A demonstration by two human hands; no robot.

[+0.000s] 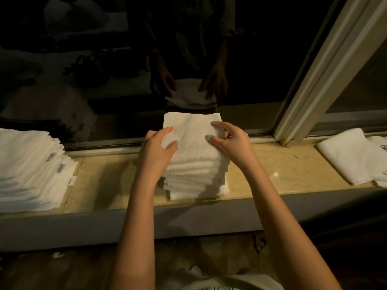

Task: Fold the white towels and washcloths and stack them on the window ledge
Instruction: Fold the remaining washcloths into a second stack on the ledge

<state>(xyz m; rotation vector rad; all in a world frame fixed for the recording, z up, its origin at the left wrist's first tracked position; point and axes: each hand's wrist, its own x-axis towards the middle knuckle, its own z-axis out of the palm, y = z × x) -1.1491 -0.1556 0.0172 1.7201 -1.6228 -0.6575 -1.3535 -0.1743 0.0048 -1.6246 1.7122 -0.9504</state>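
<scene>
Lying flat atop the stack (195,181) at mid-ledge, the cloth (192,141) looked near-square, with no clear long axis and its sides square to the glass (104,59). The left hand (159,149) and right hand (230,141) pinched its side edges, thumbs on top. Bare marble ledge (282,170) lay on both sides, with towels (31,170) farther out and the room dim.
</scene>
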